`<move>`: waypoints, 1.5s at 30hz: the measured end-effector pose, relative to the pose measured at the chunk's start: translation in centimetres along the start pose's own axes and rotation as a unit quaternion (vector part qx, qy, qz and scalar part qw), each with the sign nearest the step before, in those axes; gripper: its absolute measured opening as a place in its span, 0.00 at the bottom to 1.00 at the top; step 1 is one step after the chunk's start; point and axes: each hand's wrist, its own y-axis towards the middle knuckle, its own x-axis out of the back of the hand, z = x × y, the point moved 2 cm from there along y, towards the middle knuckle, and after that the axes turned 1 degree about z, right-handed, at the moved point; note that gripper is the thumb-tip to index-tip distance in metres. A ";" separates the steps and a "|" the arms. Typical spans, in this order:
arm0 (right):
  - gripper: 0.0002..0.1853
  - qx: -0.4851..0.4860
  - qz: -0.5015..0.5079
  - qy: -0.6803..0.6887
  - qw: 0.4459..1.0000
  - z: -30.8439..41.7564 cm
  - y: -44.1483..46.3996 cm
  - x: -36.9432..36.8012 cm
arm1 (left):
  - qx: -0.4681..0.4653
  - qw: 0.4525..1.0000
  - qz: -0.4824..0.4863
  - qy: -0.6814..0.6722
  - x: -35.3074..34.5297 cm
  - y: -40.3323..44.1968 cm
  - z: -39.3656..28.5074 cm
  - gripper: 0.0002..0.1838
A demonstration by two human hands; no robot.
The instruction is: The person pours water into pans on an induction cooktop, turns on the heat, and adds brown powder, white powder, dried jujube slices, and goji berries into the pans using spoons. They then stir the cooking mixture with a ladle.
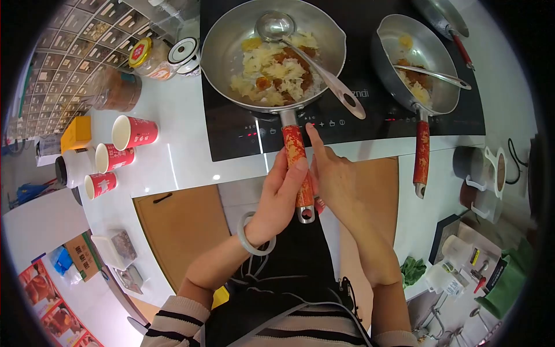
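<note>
My left hand [274, 199] is wrapped round the red-and-gold handle [293, 144] of a metal frying pan [224, 58] on the black induction cooktop [237, 144]. Inside that pan lie pale shredded food [254, 72] and brown sauce. A steel ladle [274, 26] rests in it, its handle hanging over the rim. My right hand [336, 182] is just right of the pan handle and holds nothing I can see. Its index finger stretches out to the cooktop's touch controls [322, 124]; whether the fingertip presses the glass I cannot tell.
On the right of the cooktop sits a second pan [436, 95] with food and a spoon [433, 75]; another pan [442, 14] is behind it. Red paper cups [141, 132], jars [159, 61] and a yellow box [76, 134] stand on the left counter. A sink [462, 254] is at lower right.
</note>
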 end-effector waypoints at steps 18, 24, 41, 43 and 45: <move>0.28 0.047 0.062 -0.074 0.994 1.8 1.4 -1.9 | 0.100 0.986 -0.091 0.102 9.8 -8.6 8.7 0.32; 0.39 -0.011 0.110 -0.077 0.991 4.4 1.9 -1.7 | 0.113 0.983 -0.091 0.117 10.8 -9.2 8.8 0.33; 0.10 0.093 -0.024 0.130 0.987 3.5 1.5 -11.0 | 0.154 0.965 -0.035 0.209 12.6 -9.9 11.9 0.32; 0.10 0.153 -0.245 0.132 0.948 3.0 -0.7 -8.2 | 0.184 0.950 -0.019 0.253 12.3 -9.6 12.8 0.31; 0.09 0.023 -0.099 0.075 0.992 2.8 -2.7 -4.8 | 0.196 0.929 0.013 0.313 12.7 -9.4 14.2 0.31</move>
